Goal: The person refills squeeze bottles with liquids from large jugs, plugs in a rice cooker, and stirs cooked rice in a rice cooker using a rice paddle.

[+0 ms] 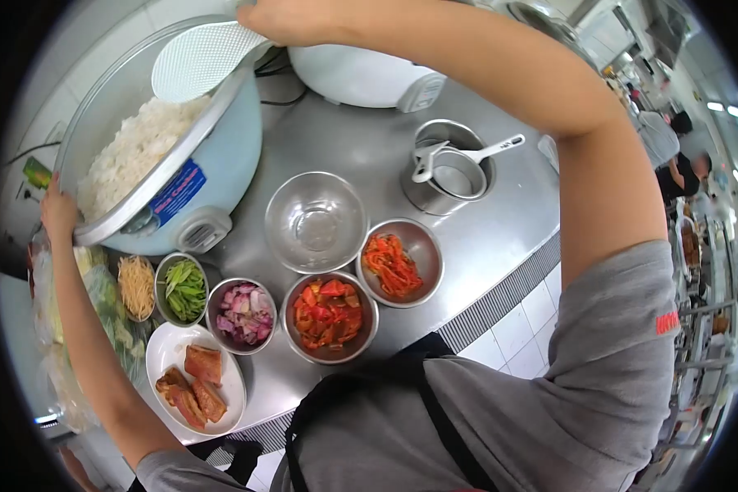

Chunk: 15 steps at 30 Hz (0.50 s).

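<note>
A large pale-blue rice cooker (242, 156) stands at the left, its lid off and cooked white rice (139, 143) inside. My left hand (59, 215) grips the cooker's near-left rim, its fingers partly out of sight. At the top, my right hand (283, 18) is closed round the handle of a white dimpled rice paddle (197, 61). The paddle's blade hangs over the cooker's right rim, above the rice, with no rice visible on it. In front of the cooker sits a bare metal bowl (279, 221).
Small metal bowls hold pale strips (136, 287), sliced green vegetable (185, 291), chopped red onion (244, 313), red kimchi-like pieces (328, 316) and orange-red shreds (391, 264). Cooked meat lies on a white oval plate (160, 343). Measuring cups sit in a steel pot (422, 189). People work at far right.
</note>
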Tool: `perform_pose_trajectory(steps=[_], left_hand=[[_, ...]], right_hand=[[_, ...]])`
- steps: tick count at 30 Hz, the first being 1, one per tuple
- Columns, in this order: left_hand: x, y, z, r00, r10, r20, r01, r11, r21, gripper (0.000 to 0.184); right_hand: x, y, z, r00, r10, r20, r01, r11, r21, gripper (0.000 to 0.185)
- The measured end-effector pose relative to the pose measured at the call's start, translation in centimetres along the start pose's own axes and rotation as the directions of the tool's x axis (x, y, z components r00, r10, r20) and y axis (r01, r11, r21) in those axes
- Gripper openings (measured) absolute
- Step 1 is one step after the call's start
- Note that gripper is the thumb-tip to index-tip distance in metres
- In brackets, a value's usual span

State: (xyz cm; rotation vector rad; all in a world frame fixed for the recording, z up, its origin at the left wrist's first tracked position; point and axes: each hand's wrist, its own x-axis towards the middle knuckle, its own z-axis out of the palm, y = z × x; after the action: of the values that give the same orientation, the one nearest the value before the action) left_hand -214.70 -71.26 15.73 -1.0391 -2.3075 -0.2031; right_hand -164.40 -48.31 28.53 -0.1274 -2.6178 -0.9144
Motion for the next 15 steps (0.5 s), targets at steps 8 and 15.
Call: perform_pose_trajectory(steps=[8,15], left_hand=[[-1.1,1.2,-3.5,0.986,0.036,-0.165,-0.037,0.999,0.0,0.045],[-1.6,14.0,-10.7,0.921,0.036,-0.388,-0.13,0.968,-0.217,0.032]], right_hand=[[-14.6,5.8,-10.2,0.825,0.378,0.419,-0.438,0.897,0.053,0.049],[-29.6,7.3,-5.3,0.71,0.199,0.675,-0.208,0.976,-0.07,0.01]])
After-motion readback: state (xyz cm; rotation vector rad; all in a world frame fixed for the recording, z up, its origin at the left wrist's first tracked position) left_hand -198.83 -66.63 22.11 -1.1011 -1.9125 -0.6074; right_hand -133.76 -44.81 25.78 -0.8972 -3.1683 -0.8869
